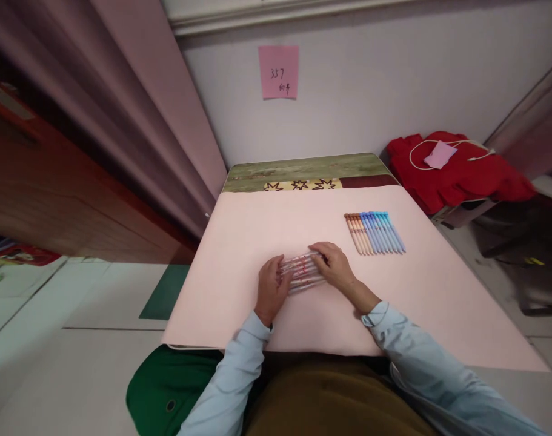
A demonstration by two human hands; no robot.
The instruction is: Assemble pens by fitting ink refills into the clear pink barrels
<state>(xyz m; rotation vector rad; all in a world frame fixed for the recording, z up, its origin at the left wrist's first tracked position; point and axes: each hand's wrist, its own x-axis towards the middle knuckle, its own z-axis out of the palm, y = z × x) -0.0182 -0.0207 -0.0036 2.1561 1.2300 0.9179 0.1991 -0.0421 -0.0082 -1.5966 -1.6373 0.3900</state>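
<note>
A bundle of whitish pens with red and pink markings [302, 270] lies sideways between my two hands, low over the pink sheet. My left hand [272, 284] is closed around its left end, thumb on the near side. At the right end, my right hand [334, 266] grips the pens with its fingers bent over the top. Fingers cover both ends of the bundle. To the right, apart from my hands, a neat row of pens [374, 233] lies side by side, brown-topped ones at the left and blue ones at the right.
A pale pink sheet [239, 242] covers most of the table, whose green patterned top [303, 166] shows at the back. Beyond its right edge is a red cloth [466, 175] with a white cable. A pink note [279, 72] hangs on the wall. A green seat [166, 393] stands at the lower left.
</note>
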